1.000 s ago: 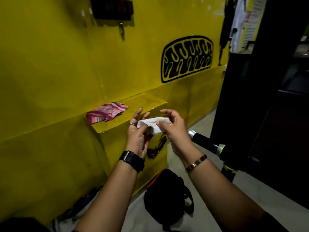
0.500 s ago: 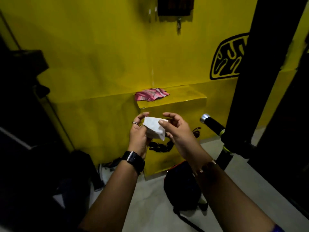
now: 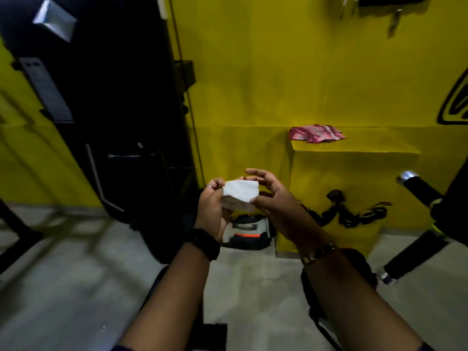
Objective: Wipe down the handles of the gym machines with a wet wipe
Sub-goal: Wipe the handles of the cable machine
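Note:
A folded white wet wipe (image 3: 239, 196) is held in front of me at chest height, between both hands. My left hand (image 3: 214, 211), with a ring and a black watch, pinches its left edge. My right hand (image 3: 274, 198), with a gold bracelet, pinches the lower right corner with its thumb while its fingers curl over the top. A black machine handle with a chrome end cap (image 3: 419, 188) sticks out at the right, apart from both hands. A second black grip with a chrome end (image 3: 410, 257) hangs lower on the right.
A dark weight machine (image 3: 106, 102) with a cable fills the upper left. A yellow ledge (image 3: 354, 148) carries a pink striped cloth (image 3: 316, 133). Bags (image 3: 250, 234) lie on the grey floor beneath my hands, and a black cord (image 3: 347, 211) hangs on the ledge front.
My view has swung left, so the ledge and handle slid right and the dark machine came into view. Both hands kept hold of the wipe, now flatter and wider between them.

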